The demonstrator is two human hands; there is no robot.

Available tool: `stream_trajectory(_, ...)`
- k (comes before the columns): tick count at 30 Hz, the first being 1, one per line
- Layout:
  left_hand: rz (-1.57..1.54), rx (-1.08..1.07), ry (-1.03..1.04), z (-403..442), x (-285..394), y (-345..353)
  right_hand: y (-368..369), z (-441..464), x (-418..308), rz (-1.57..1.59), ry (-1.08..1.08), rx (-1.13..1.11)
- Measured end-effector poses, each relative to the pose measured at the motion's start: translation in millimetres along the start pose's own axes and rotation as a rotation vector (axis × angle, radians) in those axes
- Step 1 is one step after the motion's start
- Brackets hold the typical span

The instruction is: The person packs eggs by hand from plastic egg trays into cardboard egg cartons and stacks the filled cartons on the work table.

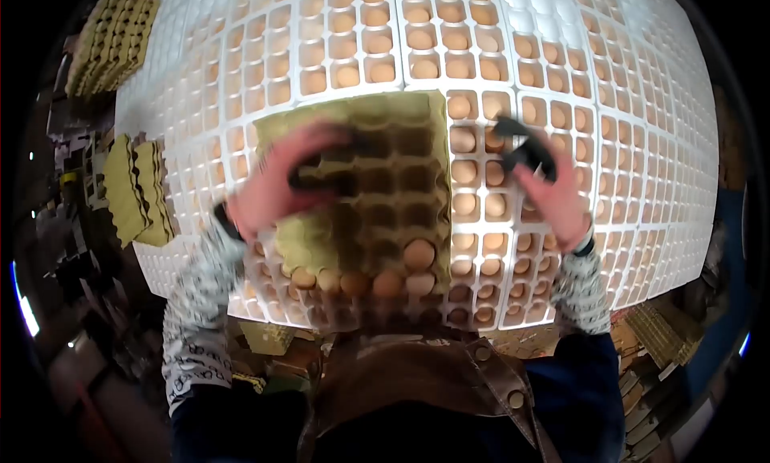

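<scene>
A yellowish cardboard egg tray (417, 110) lies across white trays filled with eggs. Its lower rows hold several brown eggs (387, 284), one of them (419, 253) a row higher on the right. Over the upper left of this tray my left hand (289, 174) hovers, blurred, fingers and thumb apart, with dark coverings at the fingertips. My right hand (553, 190), also blurred and dark at the fingers, is above the white egg tray (513, 222) to the right. Its thumb and fingers are apart, beside an egg (494, 138) in a cell. I see no egg in either hand.
White trays with eggs (457, 42) cover the surface ahead and to both sides. Stacks of cardboard trays stand at the far left (112, 42), nearer left (136, 190) and lower right (658, 335). A brown apron (401, 375) is close against the front edge.
</scene>
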State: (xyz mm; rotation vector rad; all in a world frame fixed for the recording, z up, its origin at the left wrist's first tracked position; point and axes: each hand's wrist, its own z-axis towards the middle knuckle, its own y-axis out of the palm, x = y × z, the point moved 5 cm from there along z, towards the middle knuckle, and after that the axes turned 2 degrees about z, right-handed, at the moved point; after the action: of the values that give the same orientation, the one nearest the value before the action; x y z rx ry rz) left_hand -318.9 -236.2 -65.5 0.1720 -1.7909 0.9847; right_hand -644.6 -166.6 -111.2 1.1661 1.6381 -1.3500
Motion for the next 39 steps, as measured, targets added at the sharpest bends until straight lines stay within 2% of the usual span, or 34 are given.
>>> stream_trajectory(1, -0.091, -0.049, -0.032, -33.1, 4.9, 24.2, 16.6, -24.1, -10.9, -0.041, -0.063, -0.148)
stream_trajectory(2, 0.247, -0.154, 0.108, -51.7, 24.9, 39.1, 36.0, -45.4, -23.0, -0.085, -0.124, -0.296)
stream_trajectory(3, 0.521, -0.226, 0.122, -66.5, 38.1, 60.2, 57.6, -61.7, -37.1, -0.327, -0.257, -0.372)
stream_trajectory(4, 0.600, -0.244, 0.118, -83.6, 33.2, 81.9, 80.7, -78.8, -46.3, -0.570, -0.382, -0.447)
stream_trajectory(6, 0.722, -0.152, 0.094, -108.8, 35.3, 104.4, 116.1, -101.7, -33.5, -0.792, -0.508, -0.457)
stream_trajectory(8, 0.748, -0.096, 0.073, -130.7, 18.9, 127.7, 112.6, -105.3, -36.8, -0.728, -0.504, -0.397)
stream_trajectory(9, 0.767, -0.066, 0.058, -138.5, 17.8, 128.7, 101.6, -110.9, -43.6, -0.468, -0.456, -0.316)
stream_trajectory(10, 0.580, 0.014, -0.004, -144.7, 17.5, 122.9, 89.2, -118.0, -47.3, -0.207, -0.403, -0.237)
stream_trajectory(12, 0.182, 0.149, -0.111, -152.7, 19.4, 115.4, 69.1, -129.2, -38.2, 0.502, 0.101, -0.201)
stream_trajectory(14, -0.600, 0.494, -0.042, -165.9, 4.6, 105.8, 59.1, -137.3, -18.9, 0.426, -0.219, -0.197)
stream_trajectory(15, -0.763, 0.465, -0.055, -172.0, -3.6, 92.0, 63.3, -138.2, -13.4, 0.550, -0.050, -0.249)
stream_trajectory(16, -0.922, 0.440, -0.072, -177.8, -14.3, 75.1, 73.3, -142.3, -15.5, 0.248, -0.018, -0.269)
stream_trajectory(17, -0.781, 0.387, -0.144, -179.3, -24.8, 67.9, 83.1, -146.7, -17.7, -0.056, 0.005, -0.304)
stream_trajectory(18, -0.636, 0.331, -0.215, -180.1, -20.9, 61.6, 107.0, -153.7, -46.3, -0.502, -0.306, -0.292)
stream_trajectory(19, -0.123, 0.241, -0.283, -179.5, -7.1, 68.6, 128.6, -156.6, -38.0, -0.809, -0.387, -0.339)
stream_trajectory(20, 0.214, 0.138, -0.239, -174.1, 3.4, 83.4, 141.4, -157.5, -34.8, -0.972, -0.408, -0.387)
stream_trajectory(22, 0.884, -0.061, -0.141, -167.3, 10.5, 108.5, 125.7, -150.9, -23.6, -0.685, -0.156, -0.347)
stream_trajectory(23, 0.855, -0.059, -0.190, -167.3, 5.6, 107.1, 113.4, -150.9, -18.2, -0.260, -0.108, -0.259)
stream_trajectory(24, 0.560, 0.067, -0.170, -173.1, 2.5, 95.0, 102.8, -155.0, -36.0, 0.182, 0.079, -0.290)
stream_trajectory(26, -0.043, 0.305, -0.124, -196.0, -14.8, 65.8, 98.2, -154.1, -43.2, 0.392, 0.153, -0.346)
stream_trajectory(27, -0.661, 0.304, -0.286, -209.5, -30.6, 61.1, 109.2, -148.7, -59.6, 0.264, -0.110, -0.347)
stream_trajectory(28, -0.728, 0.375, -0.166, -215.2, -27.6, 48.8, 116.6, -153.1, -57.6, -0.011, 0.126, -0.329)
stream_trajectory(30, -0.445, 0.452, -0.132, -226.4, -43.4, 49.0, 159.2, -153.0, -71.3, -0.916, -0.439, -0.206)
stream_trajectory(32, 0.578, 0.222, -0.160, -216.2, -4.3, 59.0, 192.6, -145.9, -67.5, -1.222, -0.375, -0.293)
stream_trajectory(33, 0.838, 0.013, -0.243, -206.0, -2.2, 71.0, 190.3, -146.6, -73.0, -1.209, -0.528, -0.214)
stream_trajectory(34, 0.924, 0.032, -0.190, -200.4, -8.3, 80.0, 177.9, -143.1, -70.5, -0.915, -0.380, -0.255)
stream_trajectory(36, 0.817, 0.080, -0.125, -198.9, -6.2, 69.1, 142.1, -137.3, -64.1, -0.335, -0.085, -0.296)
stream_trajectory(37, 0.654, 0.096, -0.097, -198.1, 4.7, 56.2, 125.7, -128.1, -39.4, 0.006, -0.111, -0.218)
stream_trajectory(38, 0.354, 0.184, -0.059, -204.8, -3.1, 46.7, 108.6, -128.3, -45.6, 0.244, 0.289, -0.306)
stream_trajectory(39, 0.153, 0.147, -0.110, -200.1, -9.8, 37.1, 85.9, -123.4, -36.5, -0.123, -0.069, -0.266)
